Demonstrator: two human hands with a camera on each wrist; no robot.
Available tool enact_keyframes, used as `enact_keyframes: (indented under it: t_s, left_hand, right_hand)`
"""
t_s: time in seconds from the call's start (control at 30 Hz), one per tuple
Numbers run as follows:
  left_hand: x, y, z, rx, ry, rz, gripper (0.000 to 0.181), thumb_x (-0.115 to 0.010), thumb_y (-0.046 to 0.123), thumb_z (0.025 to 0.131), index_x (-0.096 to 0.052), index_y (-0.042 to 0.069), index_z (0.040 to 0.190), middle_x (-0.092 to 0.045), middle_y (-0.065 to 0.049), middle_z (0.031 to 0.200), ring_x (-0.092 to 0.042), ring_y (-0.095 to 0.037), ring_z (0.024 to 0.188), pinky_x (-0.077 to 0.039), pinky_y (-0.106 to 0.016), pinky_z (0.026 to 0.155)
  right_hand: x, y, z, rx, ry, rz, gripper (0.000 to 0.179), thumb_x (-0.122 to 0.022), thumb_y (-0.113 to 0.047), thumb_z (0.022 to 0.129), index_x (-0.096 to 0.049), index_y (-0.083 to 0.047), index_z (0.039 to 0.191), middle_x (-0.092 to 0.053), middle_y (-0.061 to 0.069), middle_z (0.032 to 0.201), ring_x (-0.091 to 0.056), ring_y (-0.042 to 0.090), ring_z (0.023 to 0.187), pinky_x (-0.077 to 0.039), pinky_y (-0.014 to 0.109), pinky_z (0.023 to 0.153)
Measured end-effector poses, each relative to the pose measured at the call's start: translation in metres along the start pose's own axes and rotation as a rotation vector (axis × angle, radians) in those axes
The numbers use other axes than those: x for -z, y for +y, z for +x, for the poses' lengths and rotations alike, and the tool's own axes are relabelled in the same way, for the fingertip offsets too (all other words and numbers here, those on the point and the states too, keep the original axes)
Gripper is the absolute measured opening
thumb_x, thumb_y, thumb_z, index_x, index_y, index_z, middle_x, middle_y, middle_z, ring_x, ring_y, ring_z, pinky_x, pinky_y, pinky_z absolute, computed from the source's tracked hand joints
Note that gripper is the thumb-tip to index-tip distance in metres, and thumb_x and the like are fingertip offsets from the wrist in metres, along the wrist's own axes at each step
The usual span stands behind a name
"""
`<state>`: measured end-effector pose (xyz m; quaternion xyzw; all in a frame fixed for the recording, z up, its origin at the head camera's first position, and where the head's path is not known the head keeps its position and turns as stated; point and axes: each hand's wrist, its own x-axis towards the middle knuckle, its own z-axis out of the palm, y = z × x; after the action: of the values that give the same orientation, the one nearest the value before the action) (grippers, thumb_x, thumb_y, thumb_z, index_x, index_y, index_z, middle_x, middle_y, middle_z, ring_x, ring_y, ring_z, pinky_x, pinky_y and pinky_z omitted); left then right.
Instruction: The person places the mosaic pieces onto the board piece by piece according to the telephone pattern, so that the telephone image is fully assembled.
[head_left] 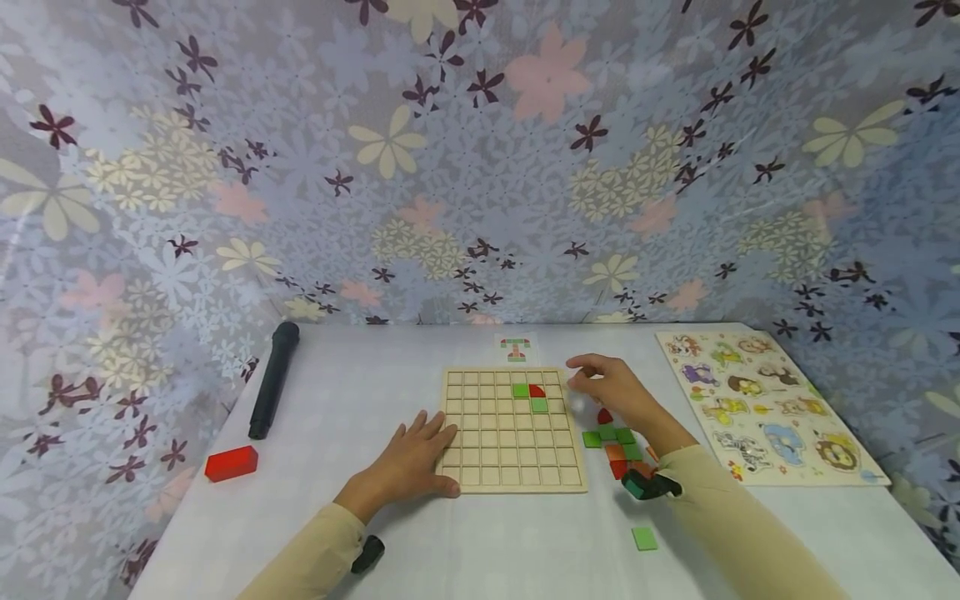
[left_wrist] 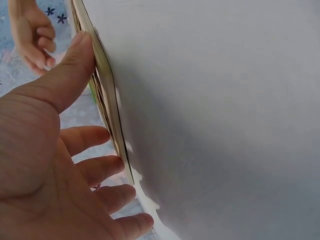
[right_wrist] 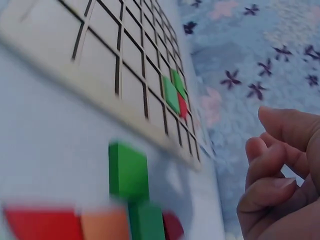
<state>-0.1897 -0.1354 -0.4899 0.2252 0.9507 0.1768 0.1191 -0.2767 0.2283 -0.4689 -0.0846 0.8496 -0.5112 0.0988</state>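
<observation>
My left hand rests with spread fingers at the left edge of a wooden grid board. In the left wrist view its thumb lies against the board's edge. In the upper right of the grid sit two green square tiles, one a light green tile, and a red quarter-round tile. My right hand is raised just beyond the board's right edge. Its fingers are loosely bent, and no piece shows in them.
Right of the board lies a group of green, red and orange tiles, partly under my right wrist. A single green tile lies nearer. Behind the board is a pattern card. An animal puzzle board, a black microphone and a red block flank the area.
</observation>
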Motion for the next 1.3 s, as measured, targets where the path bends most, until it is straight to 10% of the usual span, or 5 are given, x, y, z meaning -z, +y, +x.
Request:
enact_keyframes:
  t_s: [0.5,0.83,1.07,1.3]
  left_hand:
    - [-0.001,0.001,0.002,0.018,-0.008,-0.005,0.095,-0.082,0.051,0.080,-0.043,0.009,0.155,-0.027,-0.018,0.166,-0.017,-0.045,0.154,-0.019,-0.067,0.119]
    - [-0.001,0.003,0.000,0.015,-0.008,-0.014,0.094,-0.082,0.051,0.080,-0.044,0.008,0.155,-0.028,-0.019,0.165,-0.018,-0.046,0.153,-0.020,-0.069,0.118]
    - [-0.001,0.003,-0.002,0.011,-0.004,-0.020,0.095,-0.082,0.052,0.080,-0.044,0.008,0.154,-0.029,-0.020,0.165,-0.019,-0.048,0.152,-0.020,-0.071,0.117]
    - [0.000,0.003,0.000,0.015,-0.002,-0.009,0.095,-0.081,0.053,0.080,-0.043,0.008,0.155,-0.029,-0.019,0.165,-0.020,-0.047,0.153,-0.021,-0.070,0.117]
  right_hand:
    - [0.039,0.039,-0.057,-0.149,0.017,0.065,0.057,-0.071,-0.023,0.097,-0.051,-0.004,0.147,-0.057,0.017,0.128,-0.051,0.020,0.077,-0.044,0.033,0.058]
    - [0.039,0.058,-0.067,-0.240,0.003,0.061,0.055,-0.073,-0.023,0.095,-0.055,-0.006,0.143,-0.061,0.016,0.129,-0.047,0.023,0.055,-0.044,0.033,0.052]
    - [0.039,0.061,-0.071,-0.244,-0.031,0.029,0.049,-0.071,-0.017,0.095,-0.058,0.000,0.139,-0.054,0.006,0.076,-0.049,0.020,0.060,-0.044,0.030,0.056]
    - [0.033,0.055,-0.070,-0.253,-0.036,-0.072,0.040,-0.069,-0.011,0.093,-0.062,0.002,0.131,-0.056,0.006,0.078,-0.050,0.019,0.059,-0.044,0.031,0.055]
